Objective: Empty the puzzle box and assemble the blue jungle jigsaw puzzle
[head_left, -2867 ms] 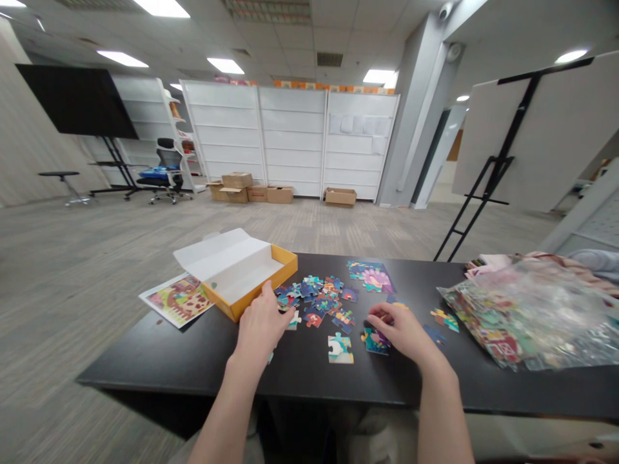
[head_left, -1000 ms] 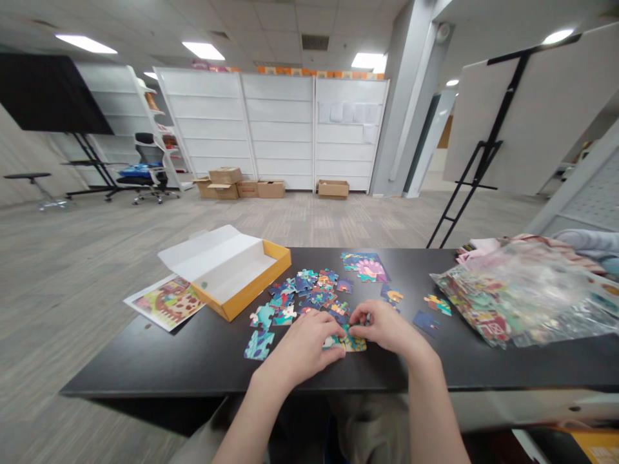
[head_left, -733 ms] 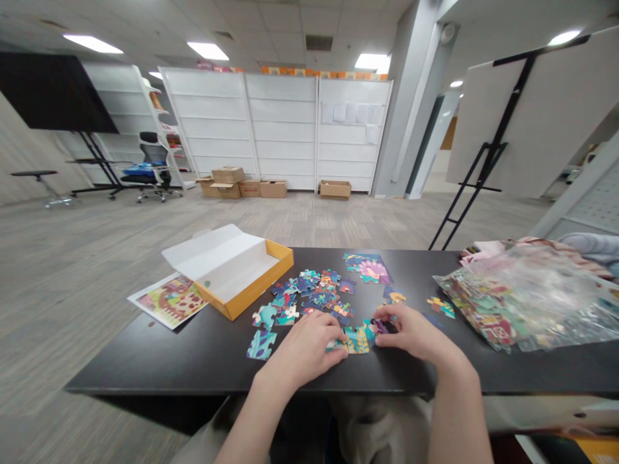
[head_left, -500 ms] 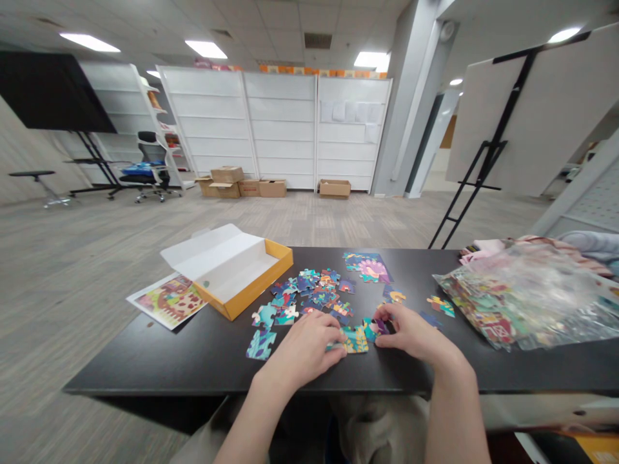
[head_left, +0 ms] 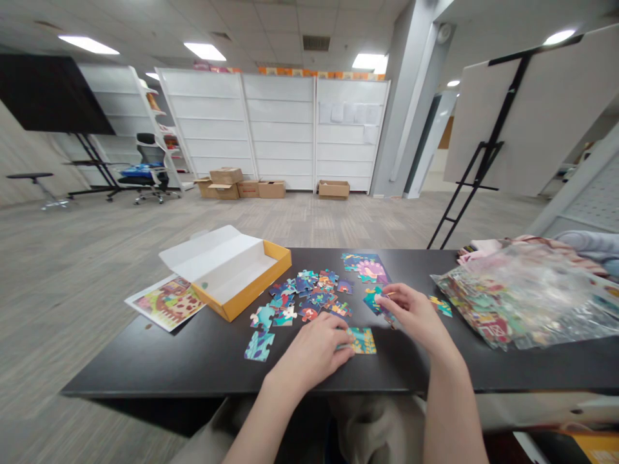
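black table [head_left: 184,361] beneath everything; well to the right of the yellow box [head_left: 258,287], a clear plastic bag [head_left: 541,299] bulges with colourful printed pieces, while the box itself lies open, white flap [head_left: 207,258] raised and white interior showing. printed picture sheet [head_left: 169,303] just left of the box, heap of puzzle pieces [head_left: 319,296] near its right side. farther right of the box, right hand [head_left: 409,312] pinches a teal piece [head_left: 371,298]; nearer the viewer, left hand [head_left: 316,351] curls its fingers at a yellow-leaf piece [head_left: 363,341], whether gripping, cannot tell.
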Motion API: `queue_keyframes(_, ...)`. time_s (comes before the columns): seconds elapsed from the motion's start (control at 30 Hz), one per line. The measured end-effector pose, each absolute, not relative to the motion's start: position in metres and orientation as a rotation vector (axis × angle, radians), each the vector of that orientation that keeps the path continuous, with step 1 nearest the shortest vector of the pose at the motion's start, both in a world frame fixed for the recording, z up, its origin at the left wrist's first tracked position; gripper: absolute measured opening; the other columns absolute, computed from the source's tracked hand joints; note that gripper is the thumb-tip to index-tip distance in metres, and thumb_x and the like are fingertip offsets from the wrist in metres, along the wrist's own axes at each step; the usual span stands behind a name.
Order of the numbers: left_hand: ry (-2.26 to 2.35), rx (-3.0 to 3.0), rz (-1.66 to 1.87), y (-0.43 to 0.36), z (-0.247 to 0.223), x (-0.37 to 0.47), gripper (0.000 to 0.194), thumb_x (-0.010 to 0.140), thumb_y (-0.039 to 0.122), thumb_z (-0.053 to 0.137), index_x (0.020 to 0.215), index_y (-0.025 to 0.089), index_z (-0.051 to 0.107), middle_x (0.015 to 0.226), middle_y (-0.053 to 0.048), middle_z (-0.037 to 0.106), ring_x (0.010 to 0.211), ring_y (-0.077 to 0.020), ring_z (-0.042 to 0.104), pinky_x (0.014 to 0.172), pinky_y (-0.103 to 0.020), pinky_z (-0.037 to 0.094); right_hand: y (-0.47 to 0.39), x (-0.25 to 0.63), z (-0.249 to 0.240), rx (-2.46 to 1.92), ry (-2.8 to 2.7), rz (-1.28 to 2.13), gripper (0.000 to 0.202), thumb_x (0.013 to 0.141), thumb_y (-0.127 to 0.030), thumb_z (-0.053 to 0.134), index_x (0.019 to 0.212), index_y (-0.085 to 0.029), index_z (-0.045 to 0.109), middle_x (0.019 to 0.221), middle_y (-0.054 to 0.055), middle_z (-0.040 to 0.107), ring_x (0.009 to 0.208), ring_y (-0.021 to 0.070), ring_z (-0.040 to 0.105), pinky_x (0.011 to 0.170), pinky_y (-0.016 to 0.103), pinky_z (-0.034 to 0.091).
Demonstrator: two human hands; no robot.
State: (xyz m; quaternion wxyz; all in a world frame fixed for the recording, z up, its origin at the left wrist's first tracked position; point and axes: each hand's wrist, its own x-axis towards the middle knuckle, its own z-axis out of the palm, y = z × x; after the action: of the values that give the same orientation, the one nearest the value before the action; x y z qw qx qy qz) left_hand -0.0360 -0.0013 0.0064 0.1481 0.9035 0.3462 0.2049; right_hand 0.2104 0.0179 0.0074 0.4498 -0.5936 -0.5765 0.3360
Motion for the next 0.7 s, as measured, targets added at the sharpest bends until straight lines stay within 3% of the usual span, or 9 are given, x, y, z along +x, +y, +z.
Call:
queue_keyframes(0.2, 0.954, 2.649, 0.661, -0.004, 0.001, 0.000, 0.015, 0.095, 0.029, 0.061, 0.097, 0.020, 0.074, 0.107, -0.004, 0.070, 0.106, -0.0197, 0.061, 0.099, -0.033, 0.050, 0.021, 0.209, 0.006, -1.420, -1.480, 0.863, 0.038, 0.075, -0.054, 0.066, 0.087, -0.018, 0.065, 0.069, 0.004, 0.068, 0.057, 0.0162, 0.058, 0.055, 0.029, 0.046)
queue_keyframes(0.33, 0.975, 2.627, 0.685, -0.004, -0.001, 0.004, 0.013, 0.093, 0.030, 0.064, 0.095, 0.020, 0.072, 0.106, -0.005, 0.069, 0.103, -0.0201, 0.063, 0.094, -0.033, 0.053, 0.022, 0.213, 0.005, -1.469, -1.533, 0.831, 0.036, 0.079, -0.053, 0.060, 0.085, -0.018, 0.066, 0.068, 0.004, 0.067, 0.058, 0.0172, 0.059, 0.058, 0.030, 0.049)
queue_keyframes(0.5, 1.023, 2.550, 0.880, 0.000, 0.001, -0.011, 0.012, 0.093, 0.029, 0.065, 0.102, 0.022, 0.067, 0.112, -0.005, 0.068, 0.108, -0.0208, 0.062, 0.097, -0.037, 0.052, 0.021, 0.210, 0.005, -1.438, -1.687, 0.828, 0.033, 0.084, -0.048, 0.058, 0.086, -0.017, 0.069, 0.079, 0.006, 0.072, 0.072, 0.0203, 0.065, 0.068, 0.030, 0.052)
queue_keyframes(0.6, 1.089, 2.477, 0.958, -0.002, 0.004, -0.023, 0.032, 0.089, 0.026, 0.070, 0.119, 0.024, 0.058, 0.131, -0.007, 0.060, 0.123, -0.0235, 0.056, 0.103, -0.040, 0.049, 0.019, 0.200, 0.007, -1.386, -1.771, 0.928, 0.030, 0.085, -0.044, 0.060, 0.087, -0.017, 0.071, 0.078, 0.005, 0.072, 0.072, 0.0194, 0.066, 0.068, 0.029, 0.052)
queue_keyframes(0.7, 1.052, 2.446, 0.904, -0.006, 0.006, -0.032, 0.041, 0.085, 0.023, 0.073, 0.120, 0.025, 0.053, 0.140, -0.008, 0.053, 0.132, -0.0253, 0.050, 0.108, -0.042, 0.045, 0.016, 0.187, 0.010, -1.319, -1.821, 1.063, 0.027, 0.084, -0.041, 0.060, 0.084, -0.016, 0.070, 0.078, 0.005, 0.072, 0.072, 0.0184, 0.065, 0.068, 0.028, 0.051)
